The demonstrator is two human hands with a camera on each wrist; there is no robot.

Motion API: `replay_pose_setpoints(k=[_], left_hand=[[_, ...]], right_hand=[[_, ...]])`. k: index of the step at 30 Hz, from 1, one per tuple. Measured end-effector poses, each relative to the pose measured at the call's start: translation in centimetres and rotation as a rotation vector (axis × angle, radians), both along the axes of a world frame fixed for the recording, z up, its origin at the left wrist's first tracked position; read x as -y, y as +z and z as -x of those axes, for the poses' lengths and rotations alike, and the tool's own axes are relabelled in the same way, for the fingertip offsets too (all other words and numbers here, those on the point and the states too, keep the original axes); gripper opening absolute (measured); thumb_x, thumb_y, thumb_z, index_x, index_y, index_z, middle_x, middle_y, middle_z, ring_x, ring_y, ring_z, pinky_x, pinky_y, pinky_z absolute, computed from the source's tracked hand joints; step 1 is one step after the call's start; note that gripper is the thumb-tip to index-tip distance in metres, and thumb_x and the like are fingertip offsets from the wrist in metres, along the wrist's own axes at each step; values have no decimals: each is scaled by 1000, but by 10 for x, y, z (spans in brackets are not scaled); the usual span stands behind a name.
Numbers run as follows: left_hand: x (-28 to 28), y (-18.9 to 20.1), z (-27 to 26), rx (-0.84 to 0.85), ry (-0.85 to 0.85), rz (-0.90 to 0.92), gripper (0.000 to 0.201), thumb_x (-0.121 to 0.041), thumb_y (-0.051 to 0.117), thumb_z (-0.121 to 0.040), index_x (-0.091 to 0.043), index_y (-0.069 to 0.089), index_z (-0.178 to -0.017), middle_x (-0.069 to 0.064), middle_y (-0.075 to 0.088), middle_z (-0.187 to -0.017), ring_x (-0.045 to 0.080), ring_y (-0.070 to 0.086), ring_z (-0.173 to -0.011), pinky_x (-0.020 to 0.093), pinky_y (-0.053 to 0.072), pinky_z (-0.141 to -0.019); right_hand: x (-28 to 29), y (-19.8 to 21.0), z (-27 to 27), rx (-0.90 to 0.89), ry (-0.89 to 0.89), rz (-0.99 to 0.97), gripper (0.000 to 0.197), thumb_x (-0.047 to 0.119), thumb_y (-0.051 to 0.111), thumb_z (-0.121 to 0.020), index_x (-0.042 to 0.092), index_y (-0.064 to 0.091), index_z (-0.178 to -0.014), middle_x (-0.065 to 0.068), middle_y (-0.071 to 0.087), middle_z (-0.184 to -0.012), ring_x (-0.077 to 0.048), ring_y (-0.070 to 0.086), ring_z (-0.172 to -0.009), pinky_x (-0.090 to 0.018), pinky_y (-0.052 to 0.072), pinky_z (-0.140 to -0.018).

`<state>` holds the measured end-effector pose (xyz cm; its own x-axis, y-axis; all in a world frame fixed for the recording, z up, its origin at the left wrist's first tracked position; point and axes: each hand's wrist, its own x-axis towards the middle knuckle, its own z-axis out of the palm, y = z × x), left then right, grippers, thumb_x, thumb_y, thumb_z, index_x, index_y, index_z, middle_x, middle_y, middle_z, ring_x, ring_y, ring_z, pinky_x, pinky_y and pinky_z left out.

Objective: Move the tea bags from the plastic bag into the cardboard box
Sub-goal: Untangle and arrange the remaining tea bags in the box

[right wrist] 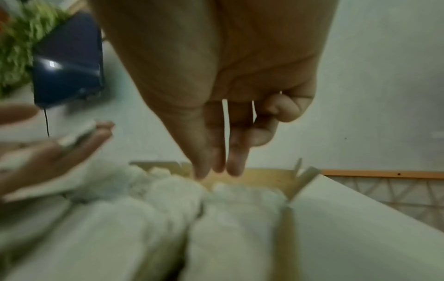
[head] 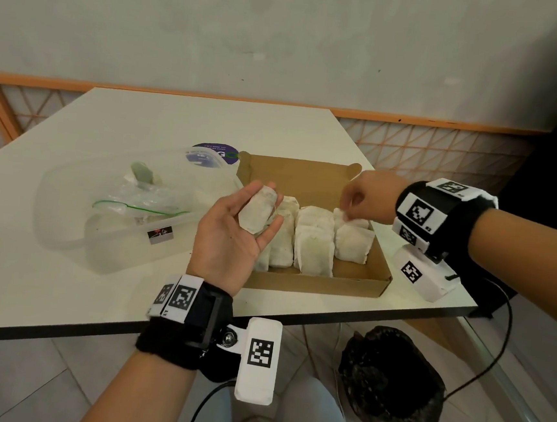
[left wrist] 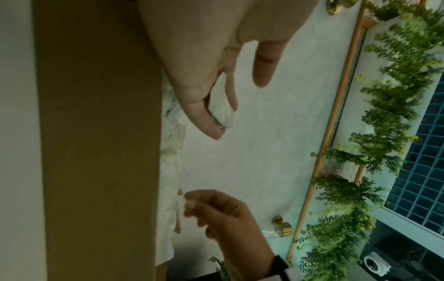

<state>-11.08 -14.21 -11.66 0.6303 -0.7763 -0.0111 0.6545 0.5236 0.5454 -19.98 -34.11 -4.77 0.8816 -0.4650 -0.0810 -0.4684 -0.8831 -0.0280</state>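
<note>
My left hand (head: 263, 209) is palm up over the left end of the cardboard box (head: 318, 281) and holds one white tea bag (head: 257, 209) between thumb and fingers; the left wrist view shows the thumb pressing this tea bag (left wrist: 220, 106). Several tea bags (head: 314, 247) stand in rows inside the box. My right hand (head: 349, 210) hovers over the box's far right corner. Its fingertips (right wrist: 204, 174) are bunched together, pointing down at the top edge of the tea bags (right wrist: 228, 228); whether they pinch one is unclear. The plastic bag (head: 143, 199) with a green zip lies in a clear tub to the left.
The clear plastic tub (head: 115, 250) sits left of the box, with a purple round label (head: 215, 153) behind it. The table's front edge (head: 294, 316) runs close below the box. A black bag (head: 390, 382) lies on the floor to the right. A wall stands behind the table.
</note>
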Motion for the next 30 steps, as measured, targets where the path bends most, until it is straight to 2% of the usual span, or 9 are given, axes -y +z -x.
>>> replay_pose_setpoints(k=[4,6,9,13,18,21,24,27,30], left_hand=[[6,1,2,86,9,-57,50,14,30,-89,-9,49,-130,14,64,-119,26,63,-113,33,55,-86],[9,3,4,123,10,-86,55,16,30,-90,-11,44,-135,17,63,-118,27,65,-106,34,55,-87],[13,6,8,202,24,-180,56,15,33,-92,-12,36,-141,21,52,-133,30,59,-114,36,54,-88],[13,9,5,372,5,-325,59,12,42,-92,-14,30,-144,21,51,-131,33,61,-111,34,56,-84],[9,20,1,552,66,-458,31,4,61,-86,-11,54,-111,10,71,-93,17,72,-74,19,54,-60],[9,25,-1,653,156,-517,16,1,68,-82,-13,62,-87,3,72,-75,8,69,-63,15,48,-54],[11,28,-3,877,244,-616,13,-4,71,-81,-17,69,-83,0,68,-73,2,63,-61,15,46,-57],[13,33,-1,1057,219,-700,12,-12,74,-79,-16,74,-90,3,71,-82,14,66,-77,29,53,-78],[10,38,4,1144,165,-723,8,-15,76,-78,-22,73,-80,9,72,-84,25,68,-87,40,54,-87]], right_hand=[[-30,12,1,353,50,-262,19,34,68,-81,21,66,-95,11,55,-75,-3,49,-68,-15,36,-62],[-48,14,-1,396,78,-413,29,42,69,-77,25,64,-99,10,57,-78,-2,51,-69,-19,39,-68],[-58,11,-6,379,108,-458,29,43,72,-73,29,64,-98,8,60,-79,-3,53,-68,-23,44,-73],[-57,5,-5,406,117,-498,11,27,75,-75,28,64,-78,10,59,-67,5,50,-52,-9,38,-57],[-55,-10,7,650,-74,-940,12,7,69,-80,17,63,-75,1,59,-65,-3,53,-55,-12,43,-50],[-58,-18,17,696,-161,-1180,14,0,66,-80,11,59,-75,-4,61,-69,-9,59,-59,-14,50,-52],[-58,-21,22,630,-151,-939,19,10,72,-77,19,60,-89,-2,63,-86,-9,59,-72,-18,50,-65],[-60,-14,23,637,-64,-746,33,25,75,-74,29,60,-103,4,62,-99,-8,58,-84,-20,46,-80],[-67,-8,19,596,23,-690,22,23,74,-77,22,65,-97,5,63,-84,2,55,-68,-8,43,-68]])
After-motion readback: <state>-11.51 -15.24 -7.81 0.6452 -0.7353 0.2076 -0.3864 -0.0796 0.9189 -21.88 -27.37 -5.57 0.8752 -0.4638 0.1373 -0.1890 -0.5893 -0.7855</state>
